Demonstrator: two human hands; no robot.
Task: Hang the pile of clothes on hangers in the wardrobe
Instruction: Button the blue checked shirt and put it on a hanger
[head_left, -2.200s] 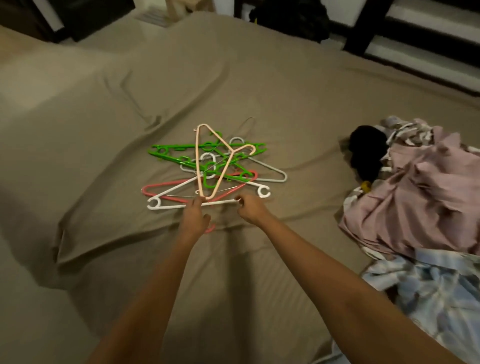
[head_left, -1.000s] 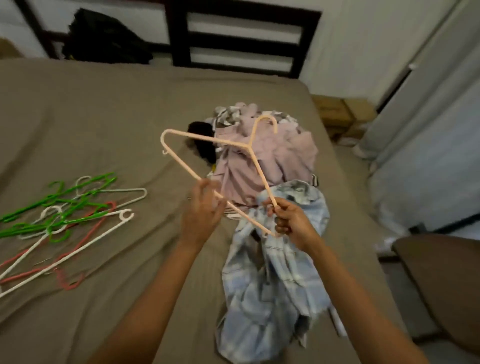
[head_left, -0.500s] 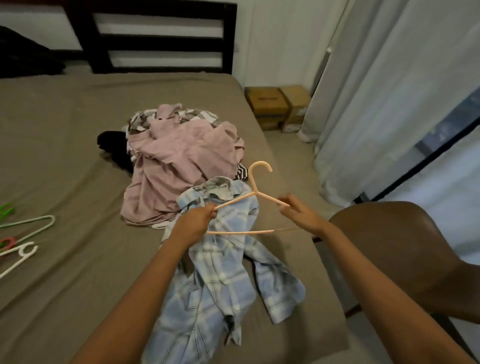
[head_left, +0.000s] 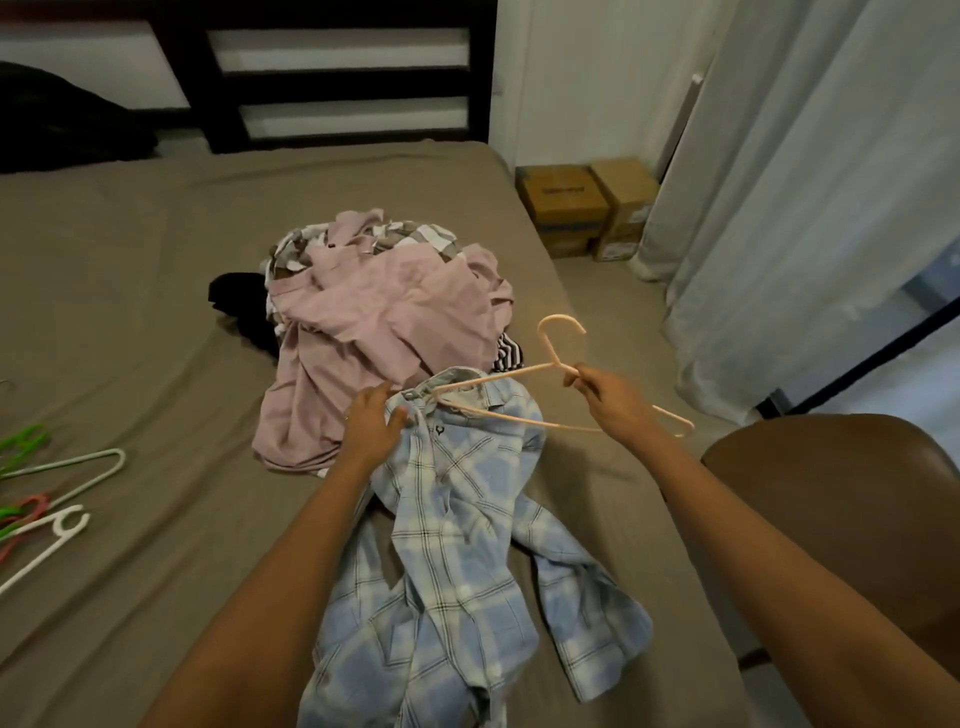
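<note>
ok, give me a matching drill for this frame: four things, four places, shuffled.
Things:
1 peach hanger
2 plaid shirt
3 boxes
4 white hanger

Places:
A on the floor by the curtain
B on the bed, at the left edge of view
C pinched in the right hand
D spread on the bed, left hand at its collar

Pairs: 1-C; 2-D; 3-A; 4-B

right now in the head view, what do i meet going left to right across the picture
white hanger → black garment → pink shirt → peach hanger held by the right hand → brown chair
</note>
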